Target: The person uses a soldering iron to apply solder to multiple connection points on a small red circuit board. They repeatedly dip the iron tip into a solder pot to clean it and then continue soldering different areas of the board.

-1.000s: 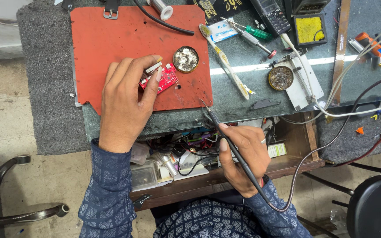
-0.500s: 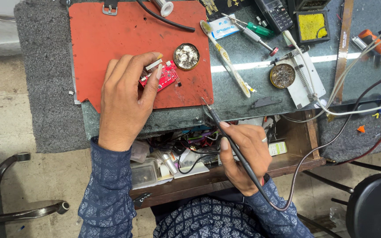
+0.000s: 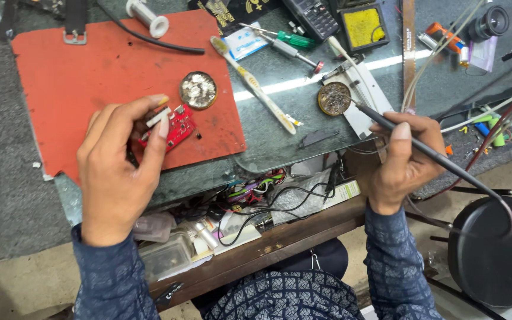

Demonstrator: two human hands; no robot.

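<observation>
The left hand [image 3: 117,178] is closed around a small red circuit board [image 3: 173,127], thumb and forefinger pinching a small white part [image 3: 157,117] at its upper edge. The board rests on the red mat [image 3: 78,89] that covers the left of the surface [image 3: 280,139], just below a round tin of shiny bits [image 3: 198,90].

The right hand [image 3: 405,157] is wrapped around the black handle of a soldering iron [image 3: 428,151], held like a pen. Its tip points into the round tin of brass wool [image 3: 334,98], well apart from the board; whether the tip actually touches the wool is hard to tell from this angle.

To clean the tip well, it should be pushed and turned lightly in the wool, not jabbed, so the tin stays put. The left hand should keep the board flat and the white part seated square, fingers clear of the joint. A toothbrush [image 3: 253,83] and a green screwdriver [image 3: 285,42] lie between the two hands, and the iron's cord [image 3: 493,198] trails off right, so a slow carry across looks wise.
</observation>
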